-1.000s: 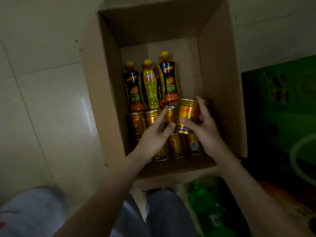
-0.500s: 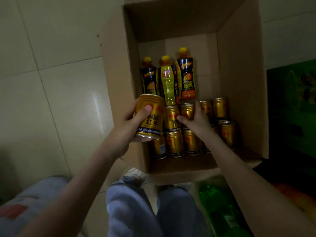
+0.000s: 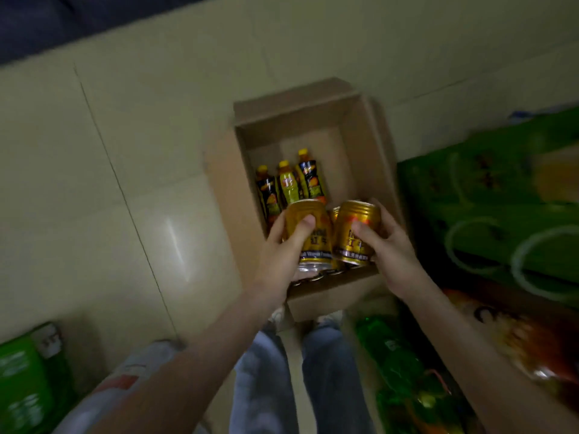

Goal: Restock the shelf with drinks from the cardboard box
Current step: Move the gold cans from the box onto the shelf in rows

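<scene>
At the center of the frame, the left hand (image 3: 282, 261) and right hand (image 3: 388, 249) each grip 1 gold can (image 3: 308, 233) (image 3: 355, 231), fingers curled round it, above an open cardboard box (image 3: 369, 145) on the floor holding 3 bottles (image 3: 289, 186) and more cans.

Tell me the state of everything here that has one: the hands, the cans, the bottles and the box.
Left hand, gripping a gold can, raised over the box.
Right hand, gripping a second gold can.
Box, open on top.
Bottles, three, capped, inside the box.
Other cans, in the box, mostly hidden by the held ones.
</scene>
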`<state>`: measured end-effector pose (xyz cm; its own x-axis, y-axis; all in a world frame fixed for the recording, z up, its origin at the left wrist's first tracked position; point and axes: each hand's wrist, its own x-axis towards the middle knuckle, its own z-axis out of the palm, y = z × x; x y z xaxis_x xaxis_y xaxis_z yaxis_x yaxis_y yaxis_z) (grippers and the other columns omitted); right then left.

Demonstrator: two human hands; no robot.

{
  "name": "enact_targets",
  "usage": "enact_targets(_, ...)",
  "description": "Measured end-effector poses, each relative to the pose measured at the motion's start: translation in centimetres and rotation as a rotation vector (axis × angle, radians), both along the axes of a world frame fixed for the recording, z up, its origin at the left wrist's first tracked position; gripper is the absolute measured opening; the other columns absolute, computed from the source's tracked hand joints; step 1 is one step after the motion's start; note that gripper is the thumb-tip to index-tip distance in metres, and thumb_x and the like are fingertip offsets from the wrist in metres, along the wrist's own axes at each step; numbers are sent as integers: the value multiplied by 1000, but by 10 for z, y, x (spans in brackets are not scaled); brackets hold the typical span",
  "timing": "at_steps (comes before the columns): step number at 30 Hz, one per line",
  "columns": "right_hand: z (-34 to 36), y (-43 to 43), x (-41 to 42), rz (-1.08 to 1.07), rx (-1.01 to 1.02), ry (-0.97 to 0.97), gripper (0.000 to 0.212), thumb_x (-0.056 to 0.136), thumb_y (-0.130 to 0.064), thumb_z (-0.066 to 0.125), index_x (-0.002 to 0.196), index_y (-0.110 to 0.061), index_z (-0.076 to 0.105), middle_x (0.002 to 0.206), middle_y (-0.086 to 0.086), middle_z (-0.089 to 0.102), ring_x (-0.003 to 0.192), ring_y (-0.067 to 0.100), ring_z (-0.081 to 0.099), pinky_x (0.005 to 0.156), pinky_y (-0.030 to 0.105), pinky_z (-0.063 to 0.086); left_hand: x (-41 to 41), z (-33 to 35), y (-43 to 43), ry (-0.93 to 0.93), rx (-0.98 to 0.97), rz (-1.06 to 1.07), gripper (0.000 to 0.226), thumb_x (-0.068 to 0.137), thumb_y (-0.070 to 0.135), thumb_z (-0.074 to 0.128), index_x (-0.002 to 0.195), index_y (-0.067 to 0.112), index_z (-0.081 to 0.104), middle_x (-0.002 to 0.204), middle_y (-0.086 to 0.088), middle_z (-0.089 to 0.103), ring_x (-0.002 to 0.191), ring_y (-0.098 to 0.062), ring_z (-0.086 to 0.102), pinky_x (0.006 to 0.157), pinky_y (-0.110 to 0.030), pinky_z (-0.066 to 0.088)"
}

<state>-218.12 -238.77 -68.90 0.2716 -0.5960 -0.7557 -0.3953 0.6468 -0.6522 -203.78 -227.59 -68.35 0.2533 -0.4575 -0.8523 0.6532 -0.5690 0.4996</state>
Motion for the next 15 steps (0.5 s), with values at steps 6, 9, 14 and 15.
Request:
enact_targets(6,231,31,-24,-153,30,-176,52,79,-29,65,128,-16,54,116,9,69,104,24,67,84,35,57,-1,193,-4,-39,-168,-316,51,82,51,66,129,44,48,117,-1,65,94,-24,70,66,-38,60)
enact_targets(9,310,65,-51,-273,35,-260,66,70,-41,76,126,-11,56,114,12,69,102,26,67,77,36,58,-17,279,5,-52,-254,-410,21,89,41,60,108,49,54,104,3,67,84,-20,71,63,-38,60)
enact_targets(14,407,134,-114,-389,1,-345,98,51,-51,89,130,-6,54,123,20,63,108,35,64,80,43,57,-68,367,28,-142,-388,-723,45,64,60,71,102,57,47,117,7,61,101,-17,64,87,-44,55)
enact_targets(15,423,148,-130,-411,-21,-361,98,50,-51,89,130,-7,54,123,20,63,109,35,64,77,40,57,-82,381,32,-123,-421,-804,53,62,60,73,107,58,45,120,6,61,105,-17,63,92,-44,53)
